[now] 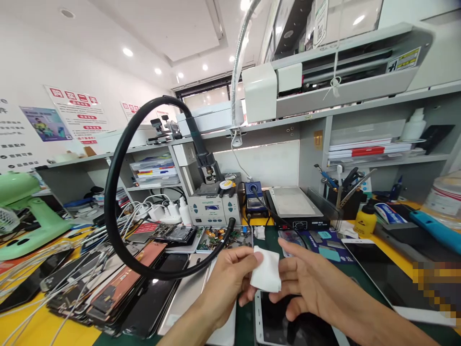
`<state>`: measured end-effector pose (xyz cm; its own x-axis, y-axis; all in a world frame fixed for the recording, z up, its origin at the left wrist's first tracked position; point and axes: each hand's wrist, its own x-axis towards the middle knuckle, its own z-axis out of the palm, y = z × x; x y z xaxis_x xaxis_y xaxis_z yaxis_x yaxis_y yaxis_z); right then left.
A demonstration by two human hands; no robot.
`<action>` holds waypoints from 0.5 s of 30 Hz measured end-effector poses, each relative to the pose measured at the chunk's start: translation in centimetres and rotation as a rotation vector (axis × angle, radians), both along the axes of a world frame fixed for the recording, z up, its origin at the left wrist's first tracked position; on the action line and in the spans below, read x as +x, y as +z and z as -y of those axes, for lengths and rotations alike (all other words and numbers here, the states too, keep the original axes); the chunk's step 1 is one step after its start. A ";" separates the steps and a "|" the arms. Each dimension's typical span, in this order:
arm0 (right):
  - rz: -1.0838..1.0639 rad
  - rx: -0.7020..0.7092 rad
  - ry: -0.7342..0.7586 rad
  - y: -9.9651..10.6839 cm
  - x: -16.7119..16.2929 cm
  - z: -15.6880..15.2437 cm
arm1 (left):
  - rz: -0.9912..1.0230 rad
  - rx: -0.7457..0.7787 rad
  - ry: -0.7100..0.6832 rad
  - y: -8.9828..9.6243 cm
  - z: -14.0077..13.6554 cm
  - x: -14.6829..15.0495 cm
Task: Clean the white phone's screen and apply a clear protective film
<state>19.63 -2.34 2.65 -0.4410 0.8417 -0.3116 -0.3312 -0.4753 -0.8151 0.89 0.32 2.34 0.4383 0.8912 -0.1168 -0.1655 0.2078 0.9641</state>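
My left hand point(230, 276) pinches a small folded white wipe point(265, 271) between thumb and fingers. My right hand point(306, 274) is open beside the wipe's right edge, its thumb raised and its fingers spread and curved. Whether its fingertips touch the wipe, I cannot tell. Under both hands lies a white-framed tablet point(268, 315) with a dark screen, partly covered by my right hand and forearm. It rests on a green mat point(247, 315).
Stacked phones and screens point(154, 293) lie at the left. A hot-air station point(215, 206) stands behind, its black hose point(111, 192) looping forward. A heating plate point(295, 204), a tool holder point(347, 197), a yellow bottle point(365, 220) and another tablet point(378, 269) are at the right.
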 end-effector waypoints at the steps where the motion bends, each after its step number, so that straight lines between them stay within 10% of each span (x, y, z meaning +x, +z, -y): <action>1: 0.016 0.019 -0.020 0.0 -0.2 0.1 | -0.009 0.024 0.009 -0.1 0.0 0.0; 15: 0.234 0.232 -0.154 -0.7 -0.7 0.3 | -0.163 0.324 0.083 -0.8 0.6 0.8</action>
<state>18.94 -2.67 1.97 -0.2430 0.9528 -0.1819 -0.1765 -0.2278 -0.9576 1.70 -0.28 1.50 0.3621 0.9250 0.1155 -0.0082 -0.1207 0.9927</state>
